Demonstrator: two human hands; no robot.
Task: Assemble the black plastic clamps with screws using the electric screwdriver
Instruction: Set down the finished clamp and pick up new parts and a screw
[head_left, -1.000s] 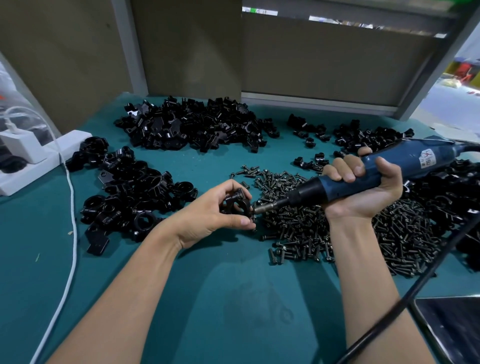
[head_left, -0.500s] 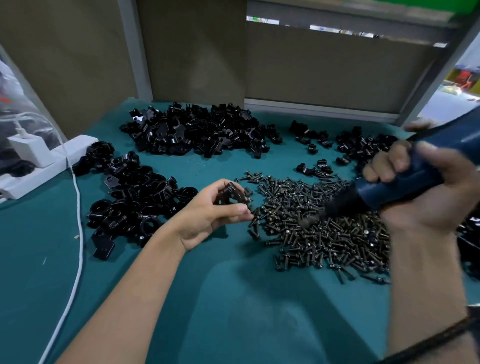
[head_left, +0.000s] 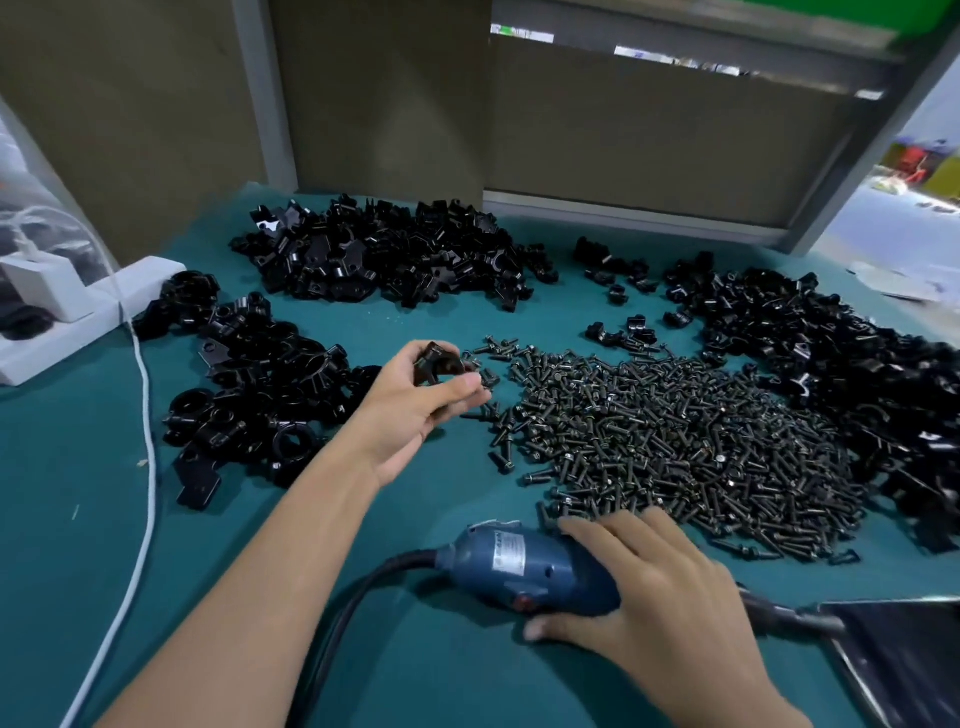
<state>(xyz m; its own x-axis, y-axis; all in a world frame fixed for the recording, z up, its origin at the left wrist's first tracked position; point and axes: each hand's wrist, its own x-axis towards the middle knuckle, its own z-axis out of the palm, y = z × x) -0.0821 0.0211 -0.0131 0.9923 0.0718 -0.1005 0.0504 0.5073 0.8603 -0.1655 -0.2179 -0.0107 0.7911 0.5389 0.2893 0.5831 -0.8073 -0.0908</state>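
- Black plastic clamp (head_left: 440, 364): it is pinched between the thumb and fingertips of the left hand (head_left: 415, 402), left of the frame's centre, and is held above the table's surface at the left edge of the screws (head_left: 675, 441).
- Electric screwdriver (head_left: 524, 566): it is laid on its side on the green table (head_left: 104, 519) in the lower middle of the frame, with its black cord (head_left: 353, 597) curving away to the lower left.
- Right hand (head_left: 654, 587): it is rested on the screwdriver's body, with the fingers stretched almost straight across it and the thumb set against the near side; no closed grip is seen.
- The screws are heaped in a wide pile at centre right, touching the right hand's fingertips.
- Loose clamp parts are gathered in three heaps: an upper pile (head_left: 384, 254), a left pile (head_left: 249, 384) and a right pile (head_left: 831, 353).
- A white power strip (head_left: 93, 306) is seen at the upper left, and a white cable (head_left: 148, 415) is run down the left side.
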